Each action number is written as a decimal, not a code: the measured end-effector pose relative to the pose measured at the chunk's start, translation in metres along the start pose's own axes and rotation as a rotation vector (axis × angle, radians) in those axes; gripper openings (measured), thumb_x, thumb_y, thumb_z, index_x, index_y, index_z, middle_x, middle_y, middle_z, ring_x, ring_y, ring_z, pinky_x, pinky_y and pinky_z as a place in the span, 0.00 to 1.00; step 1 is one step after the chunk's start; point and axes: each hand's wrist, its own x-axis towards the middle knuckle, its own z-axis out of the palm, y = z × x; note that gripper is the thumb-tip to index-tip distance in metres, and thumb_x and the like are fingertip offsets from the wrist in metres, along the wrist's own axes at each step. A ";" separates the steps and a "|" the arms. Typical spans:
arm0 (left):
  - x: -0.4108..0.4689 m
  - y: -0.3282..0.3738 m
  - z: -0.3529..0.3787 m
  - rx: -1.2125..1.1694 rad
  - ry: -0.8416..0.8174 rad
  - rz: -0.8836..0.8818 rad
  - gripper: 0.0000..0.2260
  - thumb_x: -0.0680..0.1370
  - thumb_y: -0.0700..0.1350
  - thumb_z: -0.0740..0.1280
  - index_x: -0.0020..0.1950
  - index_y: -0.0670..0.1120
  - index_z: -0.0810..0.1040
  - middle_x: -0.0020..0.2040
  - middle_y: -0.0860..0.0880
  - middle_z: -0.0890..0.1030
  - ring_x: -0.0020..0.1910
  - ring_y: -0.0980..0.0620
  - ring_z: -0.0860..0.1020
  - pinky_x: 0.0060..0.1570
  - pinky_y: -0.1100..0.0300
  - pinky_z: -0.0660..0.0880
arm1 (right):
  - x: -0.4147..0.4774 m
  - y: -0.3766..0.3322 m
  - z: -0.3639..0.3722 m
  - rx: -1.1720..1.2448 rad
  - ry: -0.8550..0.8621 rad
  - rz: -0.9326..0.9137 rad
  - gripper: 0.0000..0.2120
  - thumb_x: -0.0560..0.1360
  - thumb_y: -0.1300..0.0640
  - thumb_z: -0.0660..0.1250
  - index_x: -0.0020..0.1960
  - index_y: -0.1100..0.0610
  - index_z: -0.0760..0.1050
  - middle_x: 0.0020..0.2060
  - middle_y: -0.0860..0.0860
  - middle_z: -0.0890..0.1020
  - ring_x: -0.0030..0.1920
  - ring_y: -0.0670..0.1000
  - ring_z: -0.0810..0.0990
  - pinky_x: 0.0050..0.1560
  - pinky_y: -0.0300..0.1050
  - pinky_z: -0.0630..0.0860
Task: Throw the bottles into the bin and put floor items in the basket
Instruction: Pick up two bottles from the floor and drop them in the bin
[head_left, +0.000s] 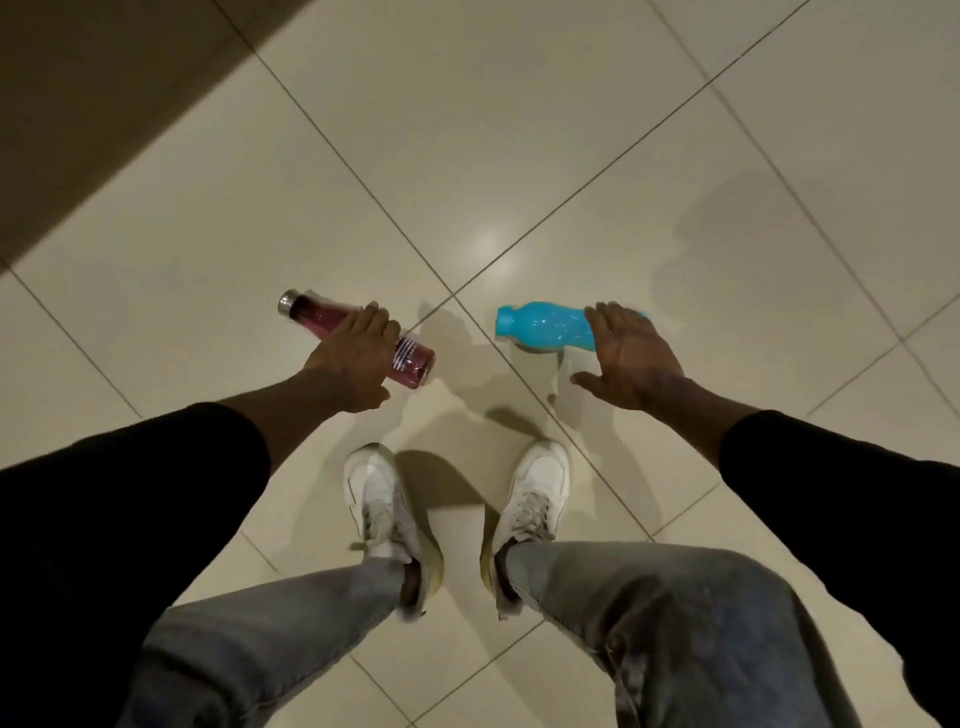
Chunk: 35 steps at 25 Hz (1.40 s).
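The left hand (358, 364) curls its fingers over the red bottle (318, 315), which lies on the floor (519, 156), apparently to lift it. The right hand (631, 358) is spread open over the blue bottle (540, 327) and holds nothing.

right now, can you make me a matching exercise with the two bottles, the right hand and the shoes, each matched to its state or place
Things:
1. red bottle
2. blue bottle
3. right hand
4. shoes

States or places:
a. white, side by side on the floor
b. lying on its side, the left hand wrapped over its middle
c. open, fingers straight
d. lying on its side, cap end toward the other bottle

Pairs: 1-b, 2-d, 3-c, 4-a
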 end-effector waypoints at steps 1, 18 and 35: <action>0.013 -0.002 0.014 0.024 -0.030 0.003 0.46 0.73 0.56 0.79 0.80 0.38 0.60 0.80 0.35 0.64 0.83 0.36 0.60 0.83 0.42 0.55 | 0.011 0.006 0.012 -0.009 -0.003 -0.003 0.49 0.74 0.38 0.73 0.81 0.63 0.55 0.78 0.63 0.65 0.78 0.63 0.63 0.79 0.61 0.59; 0.046 -0.017 0.064 0.063 -0.160 -0.100 0.40 0.69 0.63 0.79 0.75 0.50 0.69 0.69 0.44 0.75 0.69 0.43 0.72 0.68 0.44 0.69 | 0.044 -0.001 0.074 -0.057 -0.041 0.114 0.37 0.73 0.50 0.75 0.75 0.56 0.62 0.60 0.56 0.78 0.58 0.57 0.76 0.60 0.56 0.75; -0.309 0.001 -0.230 -0.465 0.023 -0.400 0.40 0.69 0.68 0.76 0.76 0.53 0.68 0.65 0.47 0.75 0.62 0.46 0.78 0.67 0.42 0.72 | -0.226 -0.187 -0.293 0.031 0.071 0.041 0.36 0.72 0.38 0.72 0.74 0.53 0.64 0.57 0.51 0.78 0.54 0.52 0.75 0.52 0.49 0.76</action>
